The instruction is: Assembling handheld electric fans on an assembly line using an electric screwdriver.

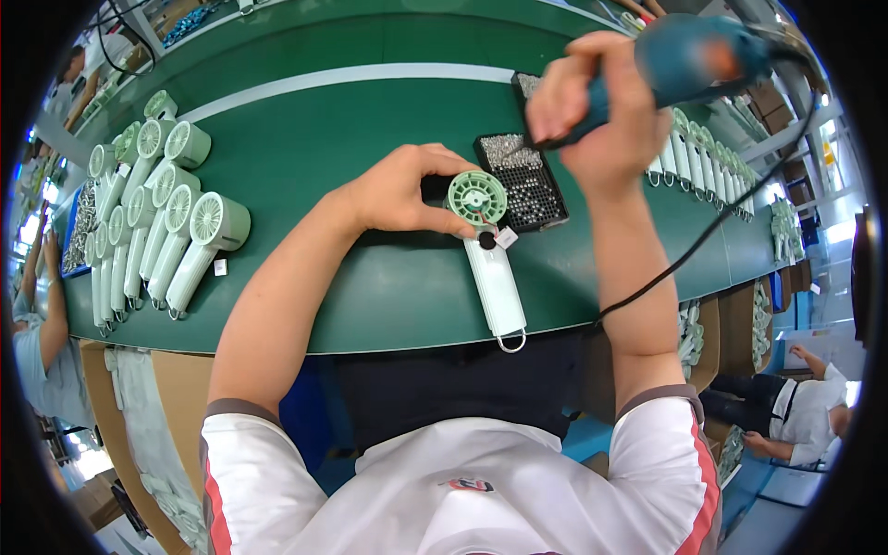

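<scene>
A long green counter [370, 296] runs across in front of the person, with a pale stripe along its far side. On its left part lies a cluster of finished pale green handheld fans [157, 213], laid side by side with their round heads pointing away and their white handles toward the near edge. Along the right side a second row of fans [708, 162] stands close together, just behind the raised arm.

Near the middle of the counter lies a single handheld fan [488, 250], its white handle pointing toward the person and ending in a small wire loop at the near edge. Its round green head sits at the far end, with a dark round spot just below it on the handle. The left hand [402, 190] is closed on that head, fingers curled over the top and thumb at the side, pinning it to the counter.

Touching the fan's head on the far right is a black tray of small silvery screws [525, 180].

The right hand [592, 111] is wrapped tight around a blue electric screwdriver [689, 60], held up above the tray, tip pointing down and left. Its black cord [703, 231] trails down over the counter's near edge.
</scene>
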{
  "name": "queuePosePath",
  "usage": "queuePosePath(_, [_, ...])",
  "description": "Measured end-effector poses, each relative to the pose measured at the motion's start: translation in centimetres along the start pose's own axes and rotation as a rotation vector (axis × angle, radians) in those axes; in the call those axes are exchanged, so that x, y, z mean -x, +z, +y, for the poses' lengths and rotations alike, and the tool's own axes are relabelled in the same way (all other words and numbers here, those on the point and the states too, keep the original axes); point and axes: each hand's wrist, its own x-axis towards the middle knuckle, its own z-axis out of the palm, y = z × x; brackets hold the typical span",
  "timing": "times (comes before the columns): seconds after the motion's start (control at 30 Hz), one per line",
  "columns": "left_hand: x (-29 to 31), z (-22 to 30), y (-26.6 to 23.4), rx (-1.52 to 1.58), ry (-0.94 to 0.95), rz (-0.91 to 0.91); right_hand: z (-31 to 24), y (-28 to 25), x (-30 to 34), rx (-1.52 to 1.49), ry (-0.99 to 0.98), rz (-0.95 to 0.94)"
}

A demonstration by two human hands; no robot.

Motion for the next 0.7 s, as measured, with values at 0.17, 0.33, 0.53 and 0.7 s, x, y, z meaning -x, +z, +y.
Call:
queuePosePath(0.17, [-0.5,0.1,0.0,-0.033,-0.028,-0.005,1.0,-5.9,1.0,0.188,0.023,0.225])
queuePosePath(0.33, [-0.6,0.3,0.0,-0.054,0.012,-0.007,2.4,-6.6,2.5,0.129,0.063,0.355])
queuePosePath(0.53, [-0.5,0.2,0.0,-0.06,0.004,0.008,3.3,-7.3,3.1,0.139,0.066,0.331])
queuePosePath(0.7, [-0.6,0.4,0.0,-0.08,0.017,0.007,3.5,-7.2,3.2,0.143,0.083,0.328])
